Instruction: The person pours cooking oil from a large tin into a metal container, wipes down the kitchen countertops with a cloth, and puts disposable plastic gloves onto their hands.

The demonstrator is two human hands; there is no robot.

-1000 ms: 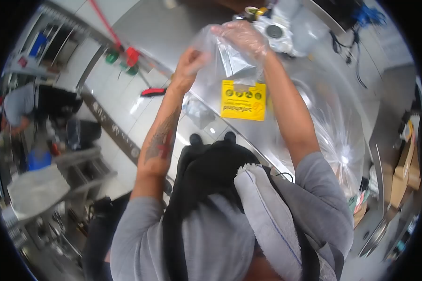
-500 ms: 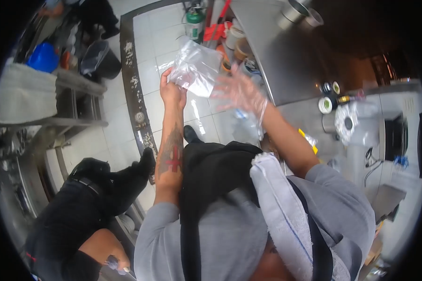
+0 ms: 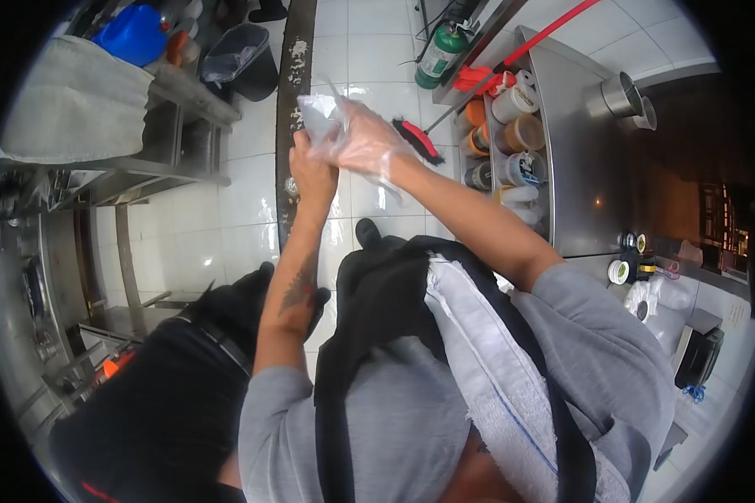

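Observation:
My left hand (image 3: 314, 172), bare, is closed on a crumpled piece of thin clear plastic (image 3: 319, 113); whether it is a bag or a glove I cannot tell. My right hand (image 3: 367, 138) wears a loose clear disposable glove (image 3: 386, 163) and meets the left hand from the right. Its fingers close over the same plastic, partly blurred and overlapping it. Both hands are held out in front of me above the tiled floor (image 3: 386, 67).
A person in black (image 3: 159, 402) stands close on my left. Ahead are a black bin (image 3: 256, 71), a red broom head (image 3: 419, 141) and a green gas cylinder (image 3: 441, 54). Tubs (image 3: 520, 134) line a shelf beside the steel counter (image 3: 583, 151). A cloth (image 3: 71, 105) covers the left bench.
My gloved right hand has moved left from apart and spread to the plastic in my left hand. The plastic is now bunched up. My view has shifted; the person in black has leaned or moved closer.

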